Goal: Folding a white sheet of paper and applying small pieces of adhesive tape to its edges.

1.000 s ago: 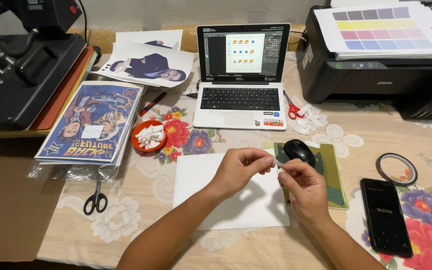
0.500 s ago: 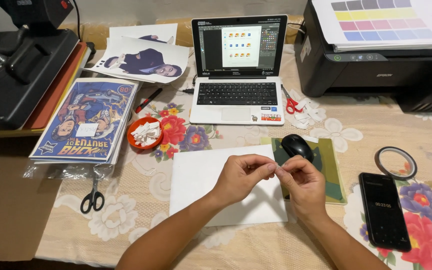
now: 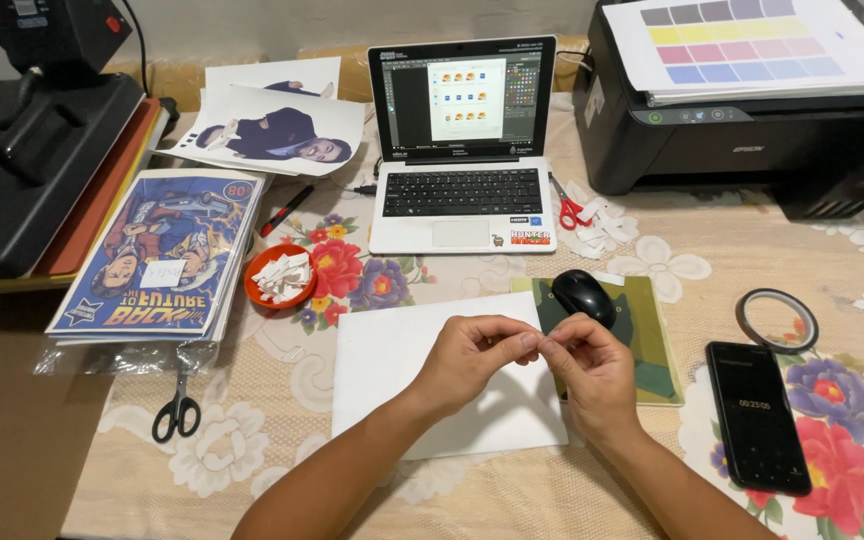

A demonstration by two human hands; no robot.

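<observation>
In the head view, both hands met at lower centre of the frame above a white sheet [image 3: 392,370] lying on the floral tabletop [image 3: 672,270]. The left hand [image 3: 469,358] and the right hand [image 3: 592,368] had their fingers [image 3: 525,342] pinched narrow together, fingertips touching; whatever they pinched was too small to tell. Just beside the right hand, a black mouse [image 3: 584,296] sat on a green pad [image 3: 652,340]. Left of centre, a small orange bowl [image 3: 252,290] held white paper scraps [image 3: 282,274]. An open laptop [image 3: 462,150] stood at upper centre, a black printer [image 3: 752,110] with colour-striped sheets in its tray at upper right. A phone [image 3: 757,415] lay at lower right, black scissors [image 3: 178,410] at lower left.
</observation>
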